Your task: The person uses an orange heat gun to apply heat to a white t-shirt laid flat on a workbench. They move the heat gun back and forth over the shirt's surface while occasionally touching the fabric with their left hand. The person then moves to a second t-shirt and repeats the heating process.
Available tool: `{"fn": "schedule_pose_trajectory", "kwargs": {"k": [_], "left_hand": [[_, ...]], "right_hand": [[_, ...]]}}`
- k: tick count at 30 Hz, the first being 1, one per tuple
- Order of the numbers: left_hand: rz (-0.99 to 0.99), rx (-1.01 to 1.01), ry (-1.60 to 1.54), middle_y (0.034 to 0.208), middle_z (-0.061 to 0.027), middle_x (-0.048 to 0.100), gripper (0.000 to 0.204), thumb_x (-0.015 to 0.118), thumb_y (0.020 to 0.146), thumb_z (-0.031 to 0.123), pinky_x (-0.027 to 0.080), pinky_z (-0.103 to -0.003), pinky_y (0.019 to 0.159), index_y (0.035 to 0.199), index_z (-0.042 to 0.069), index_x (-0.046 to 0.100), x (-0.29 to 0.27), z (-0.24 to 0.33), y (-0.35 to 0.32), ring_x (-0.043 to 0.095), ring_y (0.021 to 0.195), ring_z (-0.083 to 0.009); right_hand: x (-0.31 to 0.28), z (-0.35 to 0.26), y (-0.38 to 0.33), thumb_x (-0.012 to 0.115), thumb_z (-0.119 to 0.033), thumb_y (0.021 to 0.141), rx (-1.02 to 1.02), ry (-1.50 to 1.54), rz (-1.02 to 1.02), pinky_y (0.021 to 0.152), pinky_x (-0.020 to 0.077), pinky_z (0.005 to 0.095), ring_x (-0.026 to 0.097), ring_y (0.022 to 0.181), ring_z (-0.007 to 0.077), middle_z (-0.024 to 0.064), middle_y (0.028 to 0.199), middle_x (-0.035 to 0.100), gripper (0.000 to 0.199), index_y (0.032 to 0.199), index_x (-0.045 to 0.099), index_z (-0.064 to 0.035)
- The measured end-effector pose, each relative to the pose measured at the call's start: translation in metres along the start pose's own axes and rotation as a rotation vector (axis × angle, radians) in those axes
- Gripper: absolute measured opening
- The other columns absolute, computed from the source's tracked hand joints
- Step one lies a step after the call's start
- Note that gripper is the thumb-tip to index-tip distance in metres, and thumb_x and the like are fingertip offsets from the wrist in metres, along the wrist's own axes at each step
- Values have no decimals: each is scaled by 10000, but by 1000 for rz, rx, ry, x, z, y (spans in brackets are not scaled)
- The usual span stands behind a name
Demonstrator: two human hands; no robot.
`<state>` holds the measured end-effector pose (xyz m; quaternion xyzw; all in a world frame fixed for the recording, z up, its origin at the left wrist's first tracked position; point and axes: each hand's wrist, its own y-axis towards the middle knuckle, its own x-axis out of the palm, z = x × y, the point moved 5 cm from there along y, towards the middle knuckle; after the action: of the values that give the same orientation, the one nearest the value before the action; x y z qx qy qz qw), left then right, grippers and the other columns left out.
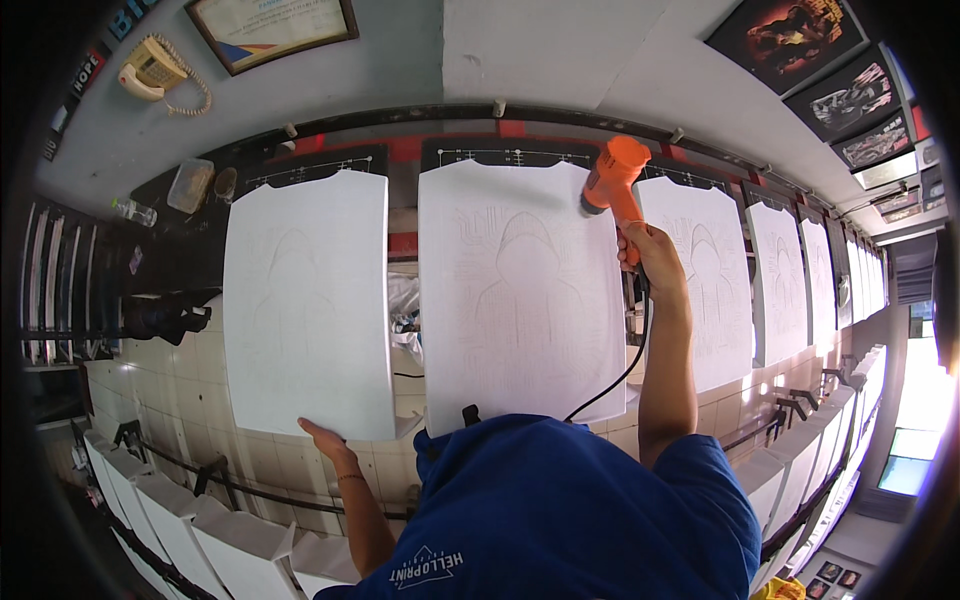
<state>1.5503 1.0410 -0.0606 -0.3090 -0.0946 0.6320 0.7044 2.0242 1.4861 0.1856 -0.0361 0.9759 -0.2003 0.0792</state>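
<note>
My right hand [652, 258] is wrapped round the handle of an orange heat gun [622, 170], whose black cord [645, 345] trails down toward me. Its dark nozzle points left over the upper right of the middle white shirt panel [520, 370]. Faint grey lines on that panel form a hooded figure with circuit-like traces. My left hand [325, 440] is at the lower edge of the left white panel [305, 370], fingers stretched out and apart from any tool. A paler version of the figure shows on that left panel.
More white panels [700, 300] continue in a row to the right. Another row of white boards [240, 540] stands behind me along a dark rail [300, 495]. At the far left are a plastic container [190, 186] and a bottle [135, 211]. A telephone [152, 70] hangs on the wall.
</note>
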Motion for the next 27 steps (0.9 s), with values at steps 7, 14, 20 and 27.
{"fn": "schedule_pose_trajectory", "kwargs": {"k": [7, 14, 20, 27], "left_hand": [[-19, -8, -20, 1467, -191, 413, 913, 305, 950, 681, 321, -347, 1098, 1434, -92, 341, 7, 11, -16, 437, 1304, -314], [1, -3, -8, 1470, -189, 411, 894, 300, 955, 671, 321, -352, 1102, 1437, -80, 345, 9, 14, -17, 435, 1309, -313], [-11, -11, -19, 1483, -178, 397, 888, 298, 958, 668, 313, -355, 1109, 1448, -71, 329, 5, 9, -13, 423, 1323, -308], [-41, 25, -38, 1513, -163, 352, 867, 313, 961, 657, 296, -367, 1125, 1481, -36, 276, 1, 1, -1, 390, 1349, -307]], "right_hand": [[6, 0, -31, 599, -289, 901, 86, 32, -100, 542, 450, 230, 556, 638, 93, 26, 753, 559, 321, 995, 590, 18], [3, 18, -36, 624, -328, 899, 34, -94, 28, 542, 446, 228, 556, 611, 91, 20, 749, 568, 369, 1020, 592, 19], [-9, 12, -58, 626, -312, 899, 87, 33, -51, 548, 454, 238, 558, 609, 97, 18, 746, 569, 315, 946, 581, -5], [-2, 22, -66, 626, -310, 905, 75, -3, -55, 547, 463, 238, 572, 618, 98, 21, 743, 572, 306, 938, 578, -9]]}}
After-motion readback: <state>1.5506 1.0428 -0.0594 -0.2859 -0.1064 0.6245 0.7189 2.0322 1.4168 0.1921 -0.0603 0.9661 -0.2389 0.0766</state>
